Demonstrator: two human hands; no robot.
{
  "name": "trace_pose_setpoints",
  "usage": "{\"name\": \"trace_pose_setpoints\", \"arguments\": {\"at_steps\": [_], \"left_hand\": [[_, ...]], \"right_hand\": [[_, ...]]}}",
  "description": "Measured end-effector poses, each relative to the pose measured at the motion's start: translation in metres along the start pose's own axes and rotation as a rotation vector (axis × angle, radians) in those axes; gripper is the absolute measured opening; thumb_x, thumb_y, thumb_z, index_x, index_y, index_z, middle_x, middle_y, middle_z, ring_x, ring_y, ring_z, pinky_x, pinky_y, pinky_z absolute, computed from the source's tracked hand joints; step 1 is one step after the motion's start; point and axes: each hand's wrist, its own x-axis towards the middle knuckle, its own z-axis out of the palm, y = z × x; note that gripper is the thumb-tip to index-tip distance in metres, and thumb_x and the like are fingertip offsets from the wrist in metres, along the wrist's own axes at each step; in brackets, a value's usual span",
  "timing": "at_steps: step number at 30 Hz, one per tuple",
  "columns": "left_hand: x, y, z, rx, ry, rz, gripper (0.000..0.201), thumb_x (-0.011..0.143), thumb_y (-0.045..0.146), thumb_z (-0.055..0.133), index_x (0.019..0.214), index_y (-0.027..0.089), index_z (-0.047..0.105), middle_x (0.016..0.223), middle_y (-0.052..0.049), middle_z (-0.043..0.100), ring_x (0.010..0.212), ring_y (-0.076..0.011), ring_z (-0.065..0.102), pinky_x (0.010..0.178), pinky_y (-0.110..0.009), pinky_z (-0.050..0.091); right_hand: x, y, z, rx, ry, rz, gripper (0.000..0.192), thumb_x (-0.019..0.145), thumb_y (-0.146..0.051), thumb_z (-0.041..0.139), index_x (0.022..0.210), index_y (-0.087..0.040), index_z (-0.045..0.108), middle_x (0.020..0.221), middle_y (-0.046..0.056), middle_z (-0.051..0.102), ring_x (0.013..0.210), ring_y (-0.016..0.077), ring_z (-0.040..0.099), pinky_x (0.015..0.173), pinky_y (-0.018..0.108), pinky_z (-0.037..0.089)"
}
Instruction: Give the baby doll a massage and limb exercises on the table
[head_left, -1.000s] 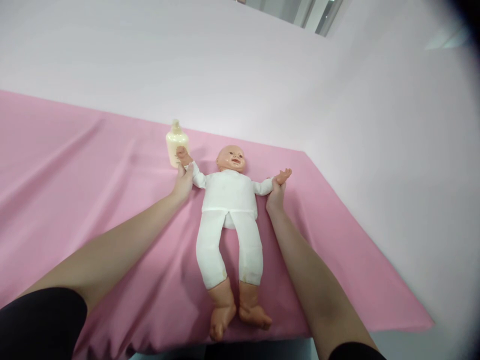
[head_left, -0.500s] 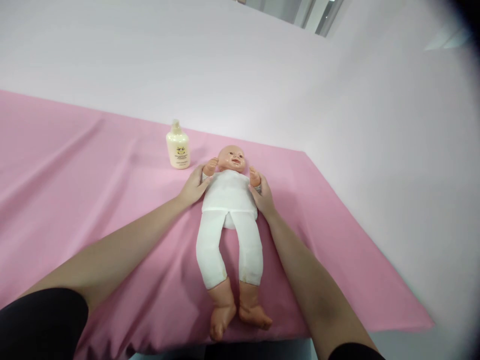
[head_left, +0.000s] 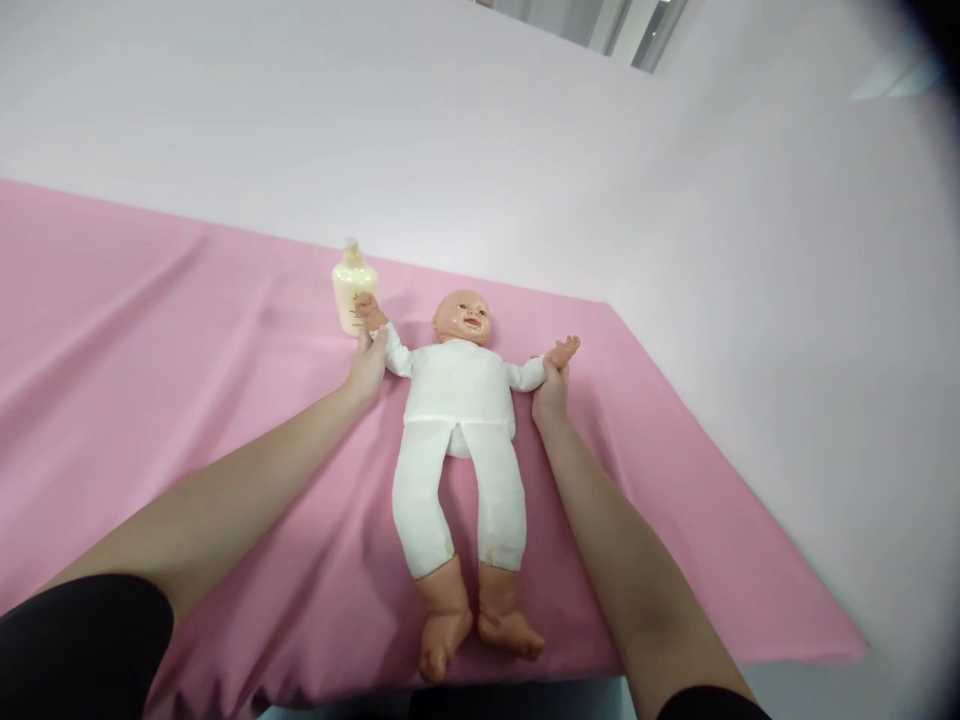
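A baby doll (head_left: 459,390) with a white cloth body lies on its back, its head away from me and its bare feet toward me. Both its arms are stretched out to the sides. My left hand (head_left: 367,368) is closed round the doll's arm on the left, near the wrist. On the other side, my right hand (head_left: 552,392) grips the doll's other arm close to its wrist. Just behind the doll's left-side hand stands a cream pump bottle (head_left: 355,275), partly hidden by that hand.
A pink cloth (head_left: 247,400) with folds covers the table under the doll. White wall (head_left: 375,130) rises behind the table's far edge and along the right. The cloth's near edge hangs just past the doll's feet.
My hands have moved apart, drawing the doll's arms from beside its chest out to both sides. The doll's body and the bottle have stayed in place.
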Motion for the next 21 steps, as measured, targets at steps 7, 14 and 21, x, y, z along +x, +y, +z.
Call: {"name": "trace_pose_setpoints", "arguments": {"at_steps": [7, 14, 21], "left_hand": [[-0.001, 0.001, 0.000, 0.055, -0.018, 0.064, 0.026, 0.089, 0.046, 0.047, 0.104, 0.025, 0.045, 0.122, -0.006, 0.056, 0.116, -0.0178, 0.052, 0.096, -0.037, 0.045], [-0.017, 0.014, 0.004, 0.316, -0.211, 0.252, 0.036, 0.088, 0.046, 0.046, 0.112, 0.019, 0.047, 0.107, -0.008, 0.060, 0.099, -0.0198, 0.057, 0.088, -0.035, 0.046], [-0.025, 0.029, 0.008, 0.512, -0.378, 0.388, 0.042, 0.087, 0.042, 0.049, 0.118, 0.014, 0.048, 0.115, -0.011, 0.058, 0.104, -0.0237, 0.055, 0.093, -0.039, 0.043]], "right_hand": [[-0.004, -0.003, 0.003, -0.061, -0.060, -0.085, 0.063, 0.084, -0.041, 0.045, 0.141, -0.030, 0.022, 0.149, 0.006, 0.026, 0.122, 0.0210, 0.047, 0.100, 0.047, 0.040], [-0.023, -0.030, 0.015, -0.173, -0.271, -0.190, 0.055, 0.083, -0.034, 0.053, 0.135, -0.024, 0.037, 0.144, 0.008, 0.039, 0.129, 0.0207, 0.041, 0.107, 0.043, 0.034], [-0.029, -0.034, 0.018, -0.375, -0.413, -0.237, 0.047, 0.081, -0.032, 0.058, 0.126, -0.024, 0.049, 0.129, 0.006, 0.055, 0.120, 0.0216, 0.050, 0.106, 0.040, 0.036]]}}
